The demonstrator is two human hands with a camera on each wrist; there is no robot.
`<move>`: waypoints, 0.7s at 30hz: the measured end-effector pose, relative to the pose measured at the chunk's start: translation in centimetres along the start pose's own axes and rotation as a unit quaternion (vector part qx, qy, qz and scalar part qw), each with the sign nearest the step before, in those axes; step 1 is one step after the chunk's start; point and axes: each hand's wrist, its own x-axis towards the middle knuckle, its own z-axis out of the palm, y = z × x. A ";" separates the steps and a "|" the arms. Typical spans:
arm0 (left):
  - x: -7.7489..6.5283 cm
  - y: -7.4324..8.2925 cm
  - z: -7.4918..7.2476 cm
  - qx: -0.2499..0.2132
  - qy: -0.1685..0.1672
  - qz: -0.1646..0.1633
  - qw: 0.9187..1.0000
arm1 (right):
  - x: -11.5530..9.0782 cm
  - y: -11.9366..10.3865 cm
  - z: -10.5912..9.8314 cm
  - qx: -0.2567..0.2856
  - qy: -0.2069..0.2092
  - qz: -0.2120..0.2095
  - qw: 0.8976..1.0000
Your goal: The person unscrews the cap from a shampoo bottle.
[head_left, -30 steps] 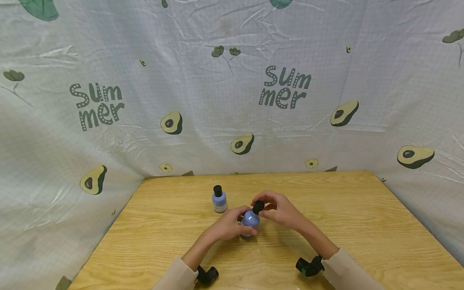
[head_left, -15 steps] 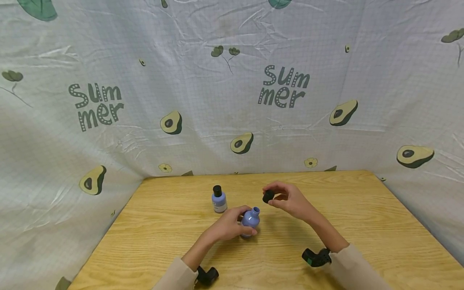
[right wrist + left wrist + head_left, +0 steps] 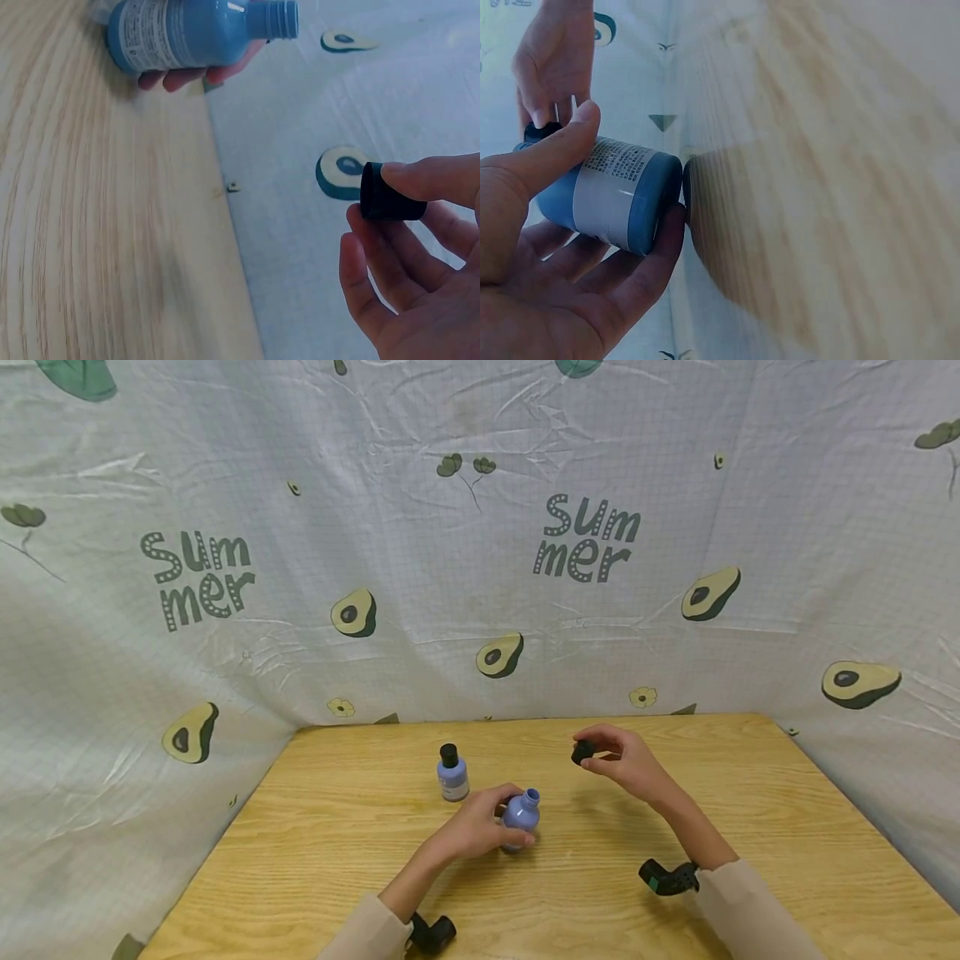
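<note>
My left hand (image 3: 480,825) grips a small blue-violet bottle (image 3: 522,812) by its body, tilted a little over the table. Its bare threaded neck shows in the right wrist view, on the uncapped bottle (image 3: 274,19). A printed white label (image 3: 604,191) wraps its body in the left wrist view. Up and to the right, apart from the bottle, my right hand (image 3: 628,766) pinches a black bottle cap (image 3: 582,752) between thumb and fingers. In the right wrist view the cap (image 3: 394,195) has its end edge facing left.
A second blue-violet bottle (image 3: 453,778), with its black cap on, stands upright left of the held one. Under everything lies a wooden table (image 3: 345,827). A white cloth (image 3: 420,552) printed with avocados hangs behind and at both sides.
The black cap has come off the held bottle. My right hand has carried it away, up and to the right, while the left hand and its bottle stay nearly in place.
</note>
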 end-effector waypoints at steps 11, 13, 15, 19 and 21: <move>2.2 0.7 0.2 -0.052 0.041 -0.040 0.997 | -0.2 1.8 -1.1 0.004 0.014 0.033 0.999; 2.9 0.9 0.2 -0.057 0.054 -0.045 0.996 | -0.2 2.2 -1.2 0.002 0.018 0.041 0.999; 3.8 1.0 0.4 -0.056 0.070 -0.050 0.995 | -0.2 2.5 -1.3 0.002 0.020 0.047 0.999; 5.7 1.2 0.8 -0.052 0.107 -0.064 0.991 | -0.2 2.6 -1.2 0.011 0.020 0.051 0.998; 6.6 1.2 1.0 -0.054 0.125 -0.070 0.988 | -0.2 2.7 -1.0 0.012 0.019 0.053 0.998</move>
